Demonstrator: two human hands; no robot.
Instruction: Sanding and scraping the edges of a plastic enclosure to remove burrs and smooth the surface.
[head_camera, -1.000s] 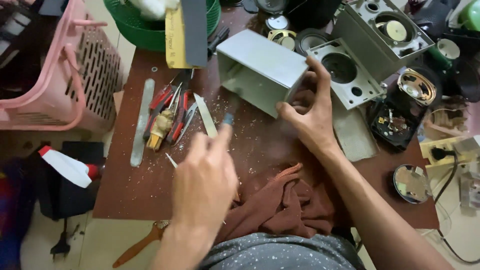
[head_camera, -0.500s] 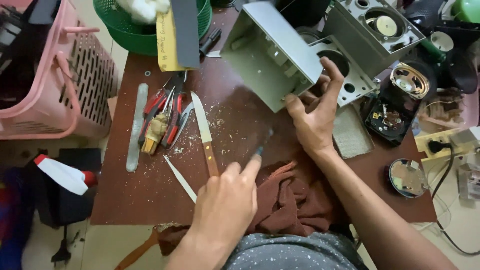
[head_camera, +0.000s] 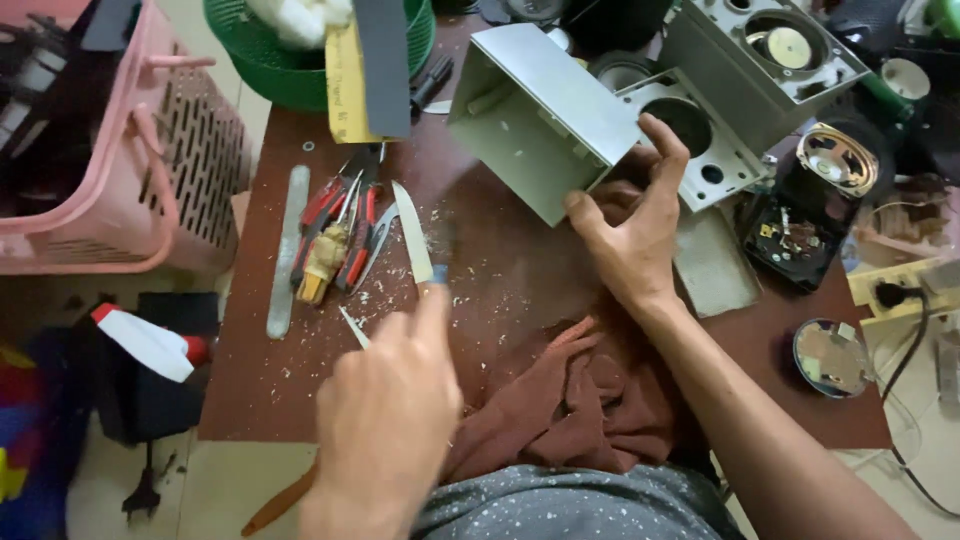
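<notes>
My right hand (head_camera: 632, 238) grips the lower edge of a grey open-sided plastic box (head_camera: 540, 105) and holds it tilted above the brown table (head_camera: 500, 290), with the opening facing down and left. Nearer to me, my left hand (head_camera: 390, 415) is closed around a small thin tool whose bluish tip (head_camera: 438, 272) pokes out past the fingers. That hand hovers over the handle of a knife; only the knife's blade (head_camera: 412, 238) shows. Pale shavings lie scattered around the blade.
Red-handled pliers (head_camera: 340, 230) and a metal file (head_camera: 285, 250) lie left of the knife. A pink basket (head_camera: 130, 170) and green basket (head_camera: 290, 70) stand at the left and back. A grey speaker panel (head_camera: 700, 140), speaker driver (head_camera: 835, 160), round mirror (head_camera: 830, 355) and brown cloth (head_camera: 580, 410) fill the right and front.
My right hand raised and tilted the grey box, then held it. My left hand with the tool swung right, then back left over the knife handle.
</notes>
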